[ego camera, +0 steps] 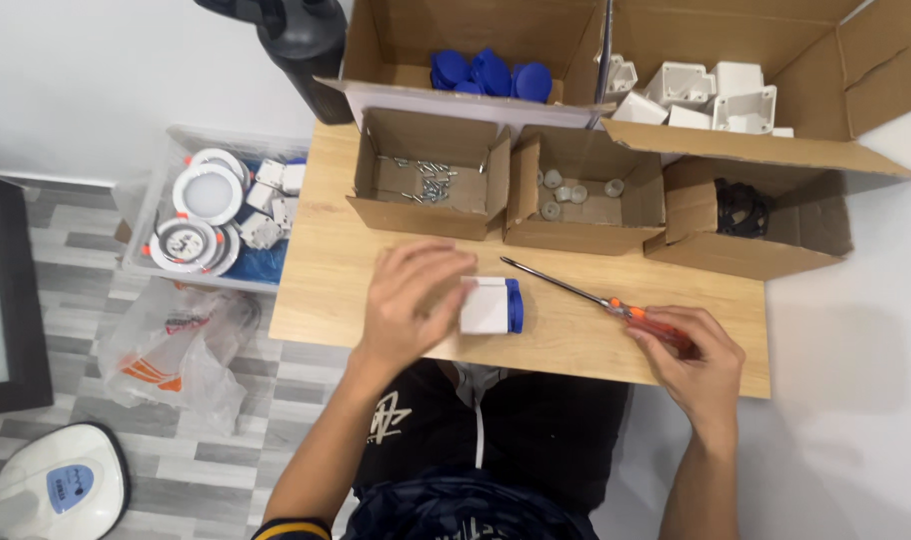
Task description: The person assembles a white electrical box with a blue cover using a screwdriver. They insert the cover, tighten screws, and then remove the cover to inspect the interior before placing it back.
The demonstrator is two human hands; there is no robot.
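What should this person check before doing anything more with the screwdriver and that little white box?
1. White box with blue cap steadied on the table: ok, left hand rests on it.
2. Screwdriver gripped: ok, right hand covers the orange handle.
3. Screwdriver tip on the box: not ok, it points away, apart from it.
4. Screws within reach: ok, some lie in the small carton.
5. Screw already placed in the box: cannot tell, hand hides it.
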